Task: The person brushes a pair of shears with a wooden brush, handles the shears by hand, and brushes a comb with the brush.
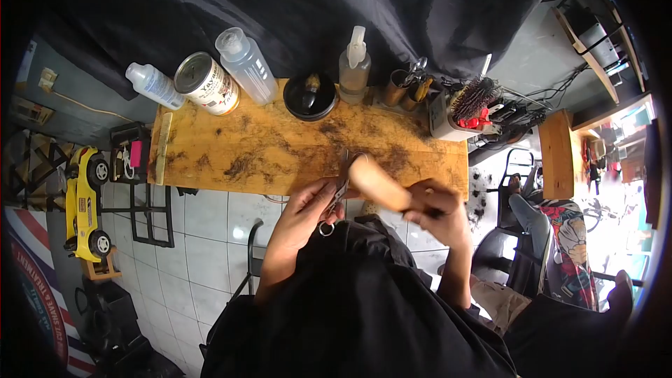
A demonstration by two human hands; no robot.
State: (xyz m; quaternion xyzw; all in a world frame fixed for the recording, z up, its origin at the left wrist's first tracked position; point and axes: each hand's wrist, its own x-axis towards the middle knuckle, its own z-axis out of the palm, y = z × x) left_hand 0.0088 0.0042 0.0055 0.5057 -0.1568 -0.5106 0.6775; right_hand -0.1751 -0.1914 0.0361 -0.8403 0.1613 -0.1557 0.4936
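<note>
My left hand is closed around metal scissors, whose finger ring hangs below the palm and whose blades point up toward the table. My right hand grips a wooden-backed brush by its handle, somewhat blurred. The brush head lies right beside the scissor blades; whether they touch I cannot tell. Both hands are at the near edge of the wooden table, which has dark hair clippings scattered over it.
Along the table's back stand bottles, a tin, a black bowl, a spray bottle and a white holder with brushes. A yellow toy car is at the left. A person sits at the right.
</note>
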